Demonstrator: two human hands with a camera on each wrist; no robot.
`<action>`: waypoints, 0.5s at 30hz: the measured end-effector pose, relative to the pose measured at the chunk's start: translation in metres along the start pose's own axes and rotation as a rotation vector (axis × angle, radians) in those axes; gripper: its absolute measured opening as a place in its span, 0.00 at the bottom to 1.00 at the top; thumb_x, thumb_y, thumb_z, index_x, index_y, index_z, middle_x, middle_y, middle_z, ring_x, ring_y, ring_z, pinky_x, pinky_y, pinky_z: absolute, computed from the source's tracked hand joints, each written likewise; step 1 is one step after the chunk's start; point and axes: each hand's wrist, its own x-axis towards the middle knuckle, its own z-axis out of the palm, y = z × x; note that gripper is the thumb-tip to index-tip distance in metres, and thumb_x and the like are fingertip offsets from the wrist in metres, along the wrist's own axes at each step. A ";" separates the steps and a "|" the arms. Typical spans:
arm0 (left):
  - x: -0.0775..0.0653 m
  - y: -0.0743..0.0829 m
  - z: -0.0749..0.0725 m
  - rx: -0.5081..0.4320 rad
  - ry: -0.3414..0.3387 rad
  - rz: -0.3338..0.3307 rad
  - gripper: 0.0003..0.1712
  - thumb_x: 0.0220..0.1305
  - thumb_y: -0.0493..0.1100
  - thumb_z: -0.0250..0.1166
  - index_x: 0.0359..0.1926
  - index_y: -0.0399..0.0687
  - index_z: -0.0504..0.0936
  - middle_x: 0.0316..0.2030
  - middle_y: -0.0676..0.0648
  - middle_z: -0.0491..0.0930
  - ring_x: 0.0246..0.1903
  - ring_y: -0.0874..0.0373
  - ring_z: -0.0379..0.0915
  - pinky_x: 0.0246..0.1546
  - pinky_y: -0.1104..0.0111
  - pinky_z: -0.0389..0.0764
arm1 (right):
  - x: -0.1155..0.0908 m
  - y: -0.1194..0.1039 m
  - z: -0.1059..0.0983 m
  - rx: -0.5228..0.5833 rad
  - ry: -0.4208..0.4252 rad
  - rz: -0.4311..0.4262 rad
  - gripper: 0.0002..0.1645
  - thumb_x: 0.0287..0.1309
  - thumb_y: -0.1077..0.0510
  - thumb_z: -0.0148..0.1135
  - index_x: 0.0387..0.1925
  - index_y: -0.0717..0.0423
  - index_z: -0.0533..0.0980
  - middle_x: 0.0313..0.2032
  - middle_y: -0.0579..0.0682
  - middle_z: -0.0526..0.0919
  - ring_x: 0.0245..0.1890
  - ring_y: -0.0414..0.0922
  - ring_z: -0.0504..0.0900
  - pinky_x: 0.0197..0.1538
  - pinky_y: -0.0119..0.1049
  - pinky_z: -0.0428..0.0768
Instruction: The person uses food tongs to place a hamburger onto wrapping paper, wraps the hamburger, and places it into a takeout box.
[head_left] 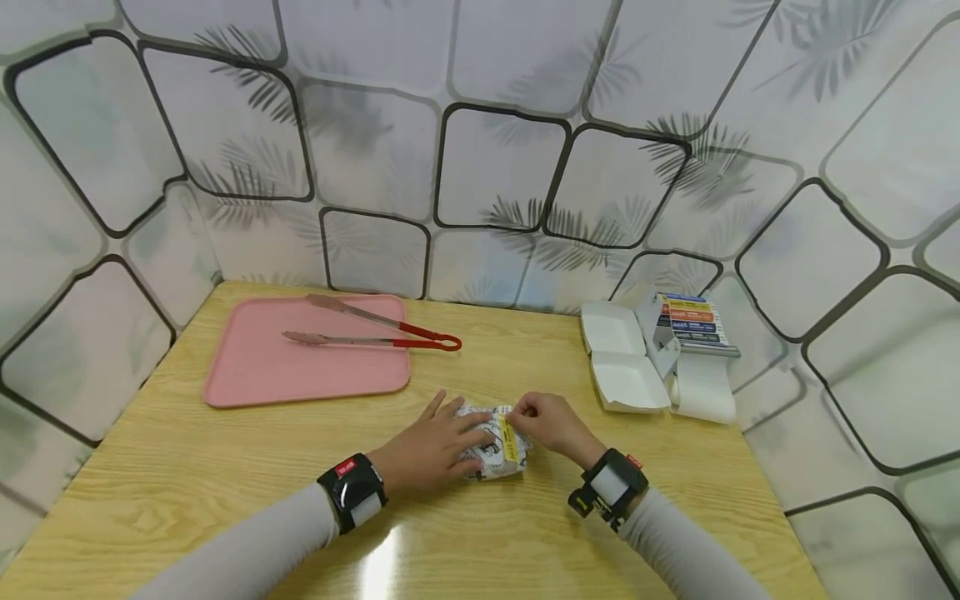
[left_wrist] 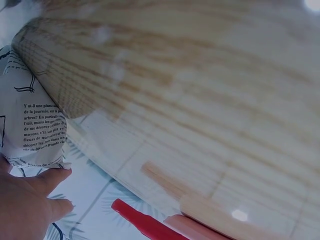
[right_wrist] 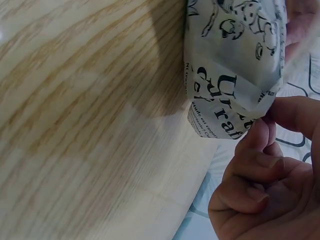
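On the table in front of me lies a small packet (head_left: 492, 460) wrapped in white paper with black print, a yellow sticker (head_left: 509, 439) running across its top. My left hand (head_left: 431, 446) rests over its left side, fingers spread and fairly straight. At the packet's right end, my right hand (head_left: 553, 423) pinches the wrapper's edge between thumb and forefinger, the other fingers curled in. The right wrist view shows this pinch at a folded corner of the printed paper (right_wrist: 225, 107). In the left wrist view, fingertips touch the packet's printed side (left_wrist: 37, 122).
Behind to the left, a pink tray (head_left: 247, 358) holds red-handled tongs (head_left: 405, 335), their handle end over its right edge. An unfolded white box (head_left: 626, 367) stands back right, next to a holder of coloured stickers (head_left: 693, 321) with a white strip (head_left: 705, 387) hanging down.
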 end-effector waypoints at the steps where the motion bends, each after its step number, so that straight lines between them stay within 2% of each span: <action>1: 0.000 0.000 -0.001 -0.001 -0.002 -0.001 0.28 0.78 0.63 0.46 0.72 0.65 0.70 0.76 0.52 0.61 0.73 0.36 0.56 0.73 0.37 0.48 | 0.000 0.000 0.001 -0.008 0.010 0.001 0.10 0.69 0.52 0.64 0.33 0.52 0.79 0.26 0.45 0.78 0.23 0.41 0.72 0.28 0.35 0.70; 4: -0.001 0.001 -0.002 0.001 -0.003 -0.003 0.27 0.78 0.63 0.46 0.71 0.65 0.70 0.76 0.52 0.61 0.73 0.36 0.56 0.73 0.37 0.49 | -0.003 0.000 0.004 -0.030 0.056 -0.012 0.10 0.68 0.52 0.66 0.34 0.52 0.77 0.28 0.46 0.76 0.23 0.42 0.71 0.27 0.35 0.69; 6: -0.001 0.001 -0.002 -0.001 -0.006 -0.005 0.27 0.78 0.63 0.47 0.71 0.65 0.70 0.76 0.52 0.61 0.73 0.36 0.56 0.73 0.37 0.49 | -0.005 0.001 0.007 -0.062 0.095 -0.063 0.08 0.68 0.53 0.66 0.38 0.52 0.77 0.32 0.46 0.77 0.25 0.42 0.71 0.28 0.35 0.70; 8: -0.001 0.001 -0.002 -0.002 -0.009 -0.008 0.27 0.78 0.63 0.47 0.71 0.65 0.71 0.76 0.52 0.61 0.73 0.36 0.56 0.73 0.37 0.49 | -0.007 0.002 0.010 -0.119 0.130 -0.166 0.09 0.68 0.55 0.66 0.45 0.54 0.80 0.39 0.47 0.78 0.31 0.42 0.74 0.32 0.37 0.74; 12: -0.001 0.002 -0.002 0.000 -0.001 -0.010 0.27 0.78 0.63 0.47 0.71 0.65 0.71 0.76 0.51 0.62 0.73 0.35 0.57 0.73 0.37 0.50 | -0.011 0.004 0.014 -0.271 0.182 -0.395 0.16 0.69 0.58 0.63 0.55 0.58 0.82 0.51 0.52 0.83 0.45 0.48 0.79 0.48 0.45 0.80; 13: -0.001 0.002 -0.002 -0.002 0.001 -0.010 0.27 0.78 0.63 0.47 0.71 0.65 0.71 0.76 0.51 0.62 0.73 0.35 0.57 0.73 0.37 0.50 | -0.012 0.005 0.015 -0.301 0.184 -0.428 0.17 0.70 0.57 0.62 0.56 0.59 0.82 0.53 0.53 0.83 0.48 0.50 0.79 0.52 0.47 0.80; 15: -0.002 0.001 -0.001 -0.007 0.005 -0.008 0.27 0.78 0.63 0.47 0.71 0.65 0.70 0.76 0.51 0.61 0.73 0.35 0.57 0.73 0.37 0.49 | -0.015 0.007 0.015 -0.332 0.155 -0.442 0.20 0.72 0.55 0.60 0.59 0.60 0.80 0.55 0.55 0.84 0.51 0.52 0.79 0.54 0.52 0.79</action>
